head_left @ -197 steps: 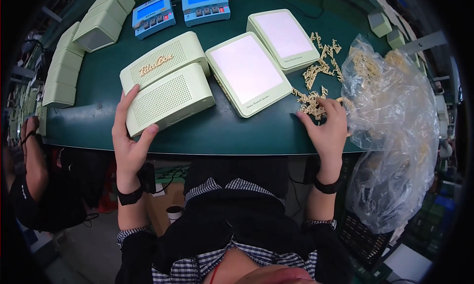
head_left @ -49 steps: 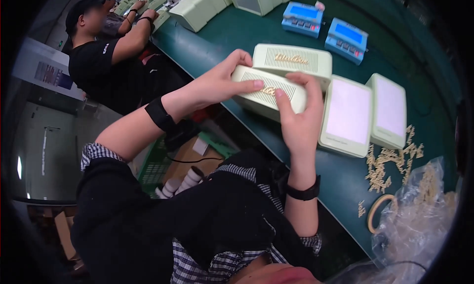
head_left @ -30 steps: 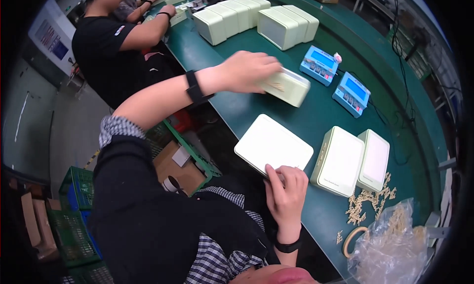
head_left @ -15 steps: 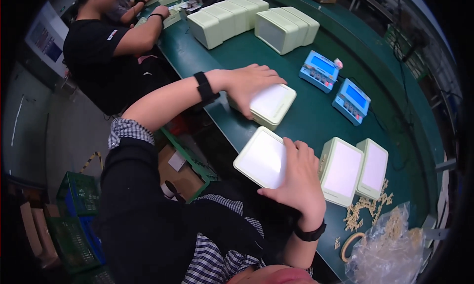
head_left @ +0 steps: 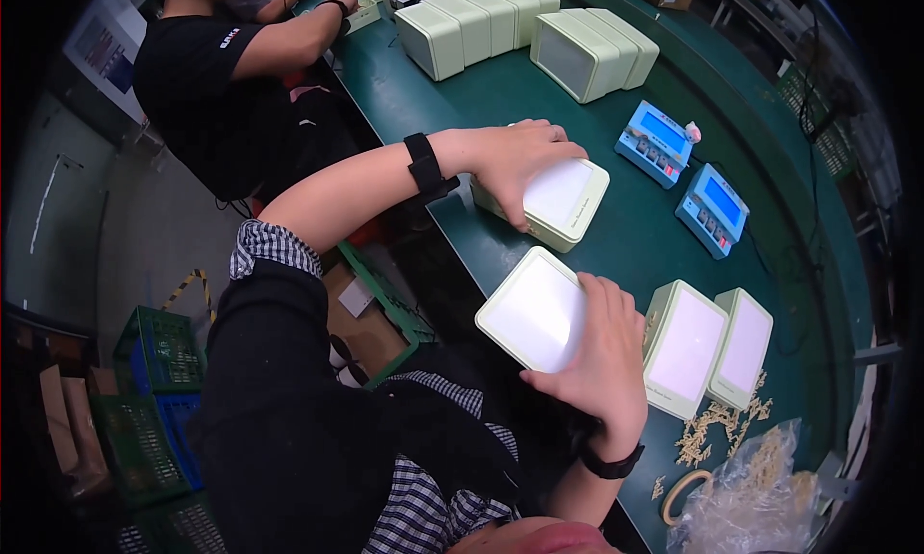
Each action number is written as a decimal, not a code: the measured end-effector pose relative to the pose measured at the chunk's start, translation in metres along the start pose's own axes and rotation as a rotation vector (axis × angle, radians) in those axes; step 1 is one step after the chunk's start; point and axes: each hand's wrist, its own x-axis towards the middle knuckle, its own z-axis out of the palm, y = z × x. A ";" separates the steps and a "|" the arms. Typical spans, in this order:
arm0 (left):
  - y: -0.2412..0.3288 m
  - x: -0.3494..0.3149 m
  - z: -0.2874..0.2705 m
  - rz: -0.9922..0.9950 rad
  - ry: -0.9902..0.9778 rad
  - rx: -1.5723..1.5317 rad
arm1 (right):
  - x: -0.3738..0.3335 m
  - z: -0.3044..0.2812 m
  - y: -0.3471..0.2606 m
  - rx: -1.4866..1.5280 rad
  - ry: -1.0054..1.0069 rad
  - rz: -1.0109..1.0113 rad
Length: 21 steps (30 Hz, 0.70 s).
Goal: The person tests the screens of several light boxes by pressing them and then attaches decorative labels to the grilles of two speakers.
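My left hand wraps over a pale green, rounded box with a white face turned up, which stands on the green bench. Thumb and fingers grip its opposite sides. Closer to me, my right hand holds a similar box by its right side, at the bench's near edge. Its white face is up and catches the light; its underside is hidden. Right of that hand, two more of these boxes stand side by side with white faces up.
Small brass-coloured screws, a tan ring and a clear plastic bag lie at the right. Two blue devices with screens stand behind. Rows of pale green boxes stand farther back. Another person works at left.
The view has shifted, so the bench and boxes appear farther right. Both hands keep their grips on the same boxes, with little movement relative to the bench.
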 end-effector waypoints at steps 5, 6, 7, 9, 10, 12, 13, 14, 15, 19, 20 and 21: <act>0.000 -0.001 0.002 0.016 0.003 0.020 | -0.001 0.000 0.000 0.003 -0.004 0.000; 0.000 -0.001 0.003 0.019 0.001 0.018 | -0.001 0.000 0.000 0.003 -0.003 0.004; 0.000 -0.001 0.003 0.013 0.006 0.031 | -0.002 0.001 0.001 -0.001 0.001 -0.001; 0.001 -0.001 0.004 0.002 0.016 0.055 | -0.002 0.001 0.001 -0.010 0.008 -0.007; 0.001 0.000 0.005 0.006 0.014 0.050 | -0.003 0.002 0.002 -0.011 0.007 -0.001; 0.001 -0.001 0.006 0.007 0.040 0.074 | -0.003 0.002 0.003 -0.018 0.020 -0.019; 0.001 -0.001 0.006 0.009 0.053 0.086 | -0.003 0.002 0.003 -0.021 0.027 -0.027; 0.001 0.000 0.006 0.015 0.051 0.082 | -0.003 0.003 0.004 -0.022 0.027 -0.019; 0.001 0.000 0.006 0.013 0.055 0.086 | -0.003 0.004 0.005 -0.026 0.031 -0.029; 0.000 -0.001 0.007 0.021 0.066 0.087 | -0.003 0.006 0.007 -0.035 0.042 -0.040; 0.000 -0.001 0.008 0.020 0.072 0.086 | -0.003 0.006 0.007 -0.034 0.045 -0.043; 0.000 -0.001 0.007 0.017 0.079 0.088 | -0.003 0.006 0.007 -0.032 0.048 -0.051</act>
